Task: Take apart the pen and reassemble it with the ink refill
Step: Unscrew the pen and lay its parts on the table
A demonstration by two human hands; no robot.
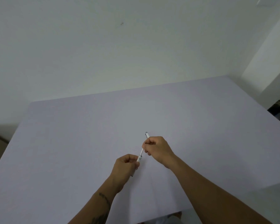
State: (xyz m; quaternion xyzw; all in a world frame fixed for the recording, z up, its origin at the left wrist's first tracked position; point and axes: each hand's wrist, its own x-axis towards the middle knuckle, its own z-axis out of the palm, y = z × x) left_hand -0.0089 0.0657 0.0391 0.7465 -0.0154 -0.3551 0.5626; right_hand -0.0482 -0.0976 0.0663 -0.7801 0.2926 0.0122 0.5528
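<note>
I see both hands gripping one white pen (141, 153) above the pale bench (71, 135). Left hand (125, 165) fingers clench its lower end; right hand (158, 148) fingers clench the upper barrel, clicker end pointing toward 1 o'clock.

Above the pale table (71, 143), the left hand (125, 165) grips the lower end of a white pen (141, 153) and the right hand (158, 148) grips its upper part.
</note>
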